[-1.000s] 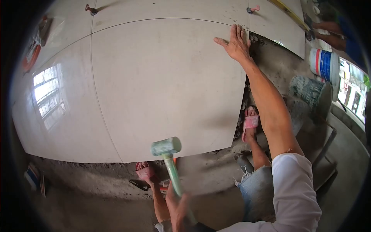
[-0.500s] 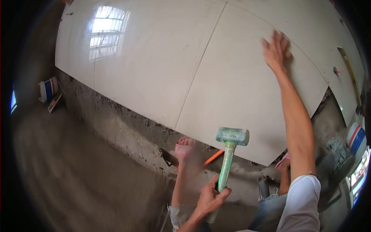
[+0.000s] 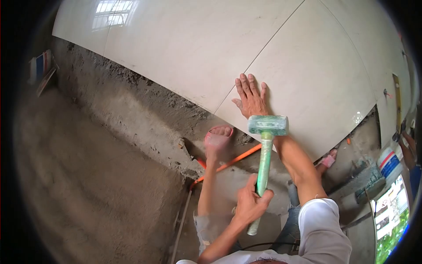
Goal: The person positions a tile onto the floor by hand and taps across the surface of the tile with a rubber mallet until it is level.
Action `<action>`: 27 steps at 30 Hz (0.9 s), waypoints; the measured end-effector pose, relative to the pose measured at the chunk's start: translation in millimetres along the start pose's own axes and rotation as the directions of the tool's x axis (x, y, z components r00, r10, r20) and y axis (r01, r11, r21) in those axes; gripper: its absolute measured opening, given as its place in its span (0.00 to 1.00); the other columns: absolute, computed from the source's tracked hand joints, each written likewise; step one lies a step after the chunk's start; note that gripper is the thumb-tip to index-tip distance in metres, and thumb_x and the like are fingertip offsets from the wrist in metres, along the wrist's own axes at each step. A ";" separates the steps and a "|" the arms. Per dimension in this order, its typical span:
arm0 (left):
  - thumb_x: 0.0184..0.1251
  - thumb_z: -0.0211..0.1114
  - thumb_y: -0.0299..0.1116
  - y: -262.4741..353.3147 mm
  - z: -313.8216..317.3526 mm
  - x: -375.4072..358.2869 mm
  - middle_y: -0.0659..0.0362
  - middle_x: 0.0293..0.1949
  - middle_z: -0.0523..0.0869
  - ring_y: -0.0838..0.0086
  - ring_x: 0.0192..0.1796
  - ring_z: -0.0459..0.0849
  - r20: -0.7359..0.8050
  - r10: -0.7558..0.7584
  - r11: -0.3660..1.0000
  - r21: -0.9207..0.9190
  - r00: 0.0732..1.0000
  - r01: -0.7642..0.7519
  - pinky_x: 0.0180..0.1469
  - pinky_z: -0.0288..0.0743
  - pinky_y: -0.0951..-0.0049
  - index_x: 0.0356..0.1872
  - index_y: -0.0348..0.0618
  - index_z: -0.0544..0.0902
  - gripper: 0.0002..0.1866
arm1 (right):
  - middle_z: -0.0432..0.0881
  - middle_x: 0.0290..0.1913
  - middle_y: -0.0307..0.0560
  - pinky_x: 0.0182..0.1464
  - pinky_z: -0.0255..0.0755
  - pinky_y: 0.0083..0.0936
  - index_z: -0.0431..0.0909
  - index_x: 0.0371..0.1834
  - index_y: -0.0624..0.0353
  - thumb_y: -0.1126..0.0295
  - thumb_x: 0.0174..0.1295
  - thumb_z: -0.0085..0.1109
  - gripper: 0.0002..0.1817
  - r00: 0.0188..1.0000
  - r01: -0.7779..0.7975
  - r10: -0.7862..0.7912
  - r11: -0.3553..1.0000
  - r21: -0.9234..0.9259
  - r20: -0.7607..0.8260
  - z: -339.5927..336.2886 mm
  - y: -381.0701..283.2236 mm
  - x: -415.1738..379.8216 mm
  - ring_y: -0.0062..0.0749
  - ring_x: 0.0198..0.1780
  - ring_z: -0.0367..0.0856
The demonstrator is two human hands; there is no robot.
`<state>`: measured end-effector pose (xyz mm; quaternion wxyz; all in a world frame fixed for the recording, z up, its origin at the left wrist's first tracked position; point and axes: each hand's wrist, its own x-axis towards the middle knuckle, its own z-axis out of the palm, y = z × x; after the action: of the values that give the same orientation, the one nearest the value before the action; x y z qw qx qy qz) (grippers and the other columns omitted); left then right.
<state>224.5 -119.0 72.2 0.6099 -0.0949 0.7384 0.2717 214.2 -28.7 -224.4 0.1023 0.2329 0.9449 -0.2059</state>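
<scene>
My left hand (image 3: 251, 203) is wrapped round the green handle of a rubber mallet (image 3: 268, 125), held upright with its worn, whitish-green head at the top. My right hand (image 3: 252, 97) lies palm down on a large glossy cream tile (image 3: 312, 83), fingers stretched out, close to the joint with the neighbouring tile (image 3: 176, 53). The mallet head overlaps my right wrist in this view, partly hiding it. Below the tile's near edge is my left foot in a pink sandal (image 3: 218, 136).
Bare grey mortar ground (image 3: 101, 176) spreads along the left. An orange pipe (image 3: 237, 158) crosses near my left foot. One bucket (image 3: 40, 66) stands far left, another (image 3: 389, 163) at right beside a mortar-caked trowel (image 3: 369, 180). A level (image 3: 397, 101) and another person's legs (image 3: 409, 149) are at far right.
My right hand has come back from the tile's far side to its near left part, by the joint. My left hand still grips the mallet. The view has shifted.
</scene>
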 end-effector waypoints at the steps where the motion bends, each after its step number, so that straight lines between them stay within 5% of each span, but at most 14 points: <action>1: 0.55 0.63 0.33 -5.3 -1.0 0.8 0.60 0.19 0.70 0.79 0.23 0.69 0.016 0.032 0.999 -0.003 0.999 -0.032 0.28 0.68 0.72 0.38 0.39 0.73 0.12 | 0.49 0.80 0.39 0.73 0.43 0.64 0.54 0.78 0.47 0.42 0.65 0.53 0.41 1.000 -0.009 0.009 1.000 -0.025 0.009 2.8 -6.2 -1.8 0.39 0.81 0.43; 4: 0.55 0.63 0.33 -2.8 -2.7 -1.2 0.60 0.19 0.70 0.78 0.24 0.70 0.034 0.004 1.000 0.012 0.999 -0.004 0.29 0.69 0.72 0.39 0.39 0.73 0.13 | 0.40 0.82 0.43 0.72 0.37 0.68 0.45 0.80 0.49 0.42 0.70 0.44 0.41 0.994 0.046 -0.037 0.996 -0.083 0.101 3.1 -14.0 -3.0 0.42 0.82 0.37; 11: 0.55 0.63 0.34 -3.0 -0.1 -9.0 0.59 0.20 0.71 0.76 0.24 0.70 0.030 0.020 1.000 0.006 0.999 -0.020 0.30 0.70 0.70 0.40 0.38 0.73 0.14 | 0.41 0.82 0.37 0.74 0.33 0.65 0.47 0.80 0.42 0.43 0.70 0.43 0.38 0.961 0.202 -0.197 0.979 -0.007 0.195 7.4 -30.9 -24.2 0.40 0.82 0.34; 14: 0.55 0.63 0.34 -7.7 2.2 -7.8 0.59 0.20 0.71 0.77 0.24 0.71 0.036 0.000 1.000 0.023 0.999 0.000 0.30 0.70 0.71 0.41 0.39 0.73 0.15 | 0.49 0.81 0.38 0.71 0.53 0.56 0.53 0.79 0.46 0.45 0.70 0.44 0.36 0.933 0.331 -0.316 0.941 -0.066 0.170 24.1 -33.7 -41.8 0.39 0.80 0.46; 15: 0.55 0.63 0.34 -9.0 2.5 -7.2 0.59 0.20 0.71 0.78 0.24 0.71 0.046 -0.021 1.000 0.021 0.999 0.020 0.29 0.70 0.71 0.41 0.39 0.74 0.15 | 0.49 0.81 0.35 0.72 0.51 0.52 0.52 0.79 0.43 0.46 0.69 0.43 0.36 0.919 0.349 -0.338 0.937 -0.020 0.201 17.4 -30.2 -43.9 0.34 0.80 0.46; 18: 0.56 0.64 0.35 -14.4 6.6 -8.3 0.62 0.20 0.72 0.80 0.24 0.71 0.037 -0.065 0.997 0.039 0.997 0.064 0.28 0.69 0.72 0.42 0.39 0.74 0.15 | 0.47 0.81 0.31 0.75 0.32 0.60 0.50 0.79 0.35 0.46 0.71 0.39 0.33 0.936 0.352 -0.334 0.901 -0.253 0.109 29.5 -28.3 -54.8 0.34 0.82 0.39; 21: 0.57 0.64 0.35 -8.4 12.0 -6.9 0.64 0.22 0.72 0.81 0.24 0.70 0.035 -0.056 0.998 -0.038 0.998 0.057 0.26 0.68 0.74 0.43 0.39 0.73 0.16 | 0.50 0.81 0.29 0.75 0.35 0.56 0.51 0.79 0.35 0.46 0.71 0.39 0.33 0.889 0.459 -0.417 0.816 -0.352 0.192 33.2 -5.7 -47.1 0.31 0.82 0.41; 24: 0.59 0.65 0.36 -6.5 7.5 -8.0 0.64 0.27 0.73 0.80 0.27 0.73 0.061 -0.064 0.998 -0.015 0.996 0.065 0.29 0.69 0.75 0.44 0.38 0.73 0.17 | 0.51 0.80 0.28 0.73 0.45 0.52 0.54 0.78 0.33 0.40 0.70 0.40 0.34 0.903 0.393 -0.425 0.875 -0.283 -0.058 21.4 22.5 -9.7 0.30 0.81 0.43; 26: 0.58 0.66 0.36 -6.6 8.6 -9.6 0.62 0.28 0.74 0.79 0.29 0.74 0.034 -0.031 0.998 -0.049 0.999 0.033 0.31 0.70 0.75 0.43 0.38 0.73 0.17 | 0.50 0.80 0.30 0.72 0.48 0.57 0.53 0.78 0.32 0.39 0.70 0.41 0.35 0.975 0.221 -0.218 0.972 -0.083 0.042 -20.1 57.5 35.5 0.32 0.80 0.45; 27: 0.59 0.66 0.37 -3.7 8.1 -9.8 0.60 0.29 0.76 0.79 0.32 0.75 0.036 -0.026 0.999 -0.026 0.999 0.027 0.34 0.70 0.75 0.44 0.38 0.73 0.18 | 0.51 0.80 0.31 0.71 0.49 0.60 0.52 0.78 0.32 0.39 0.70 0.40 0.35 0.994 0.094 -0.101 0.989 -0.116 -0.051 -30.5 79.7 56.5 0.33 0.80 0.46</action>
<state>235.4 -119.8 79.5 0.6250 -0.1081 0.7225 0.2752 200.5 71.3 -240.7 0.0782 0.1861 0.9678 -0.1500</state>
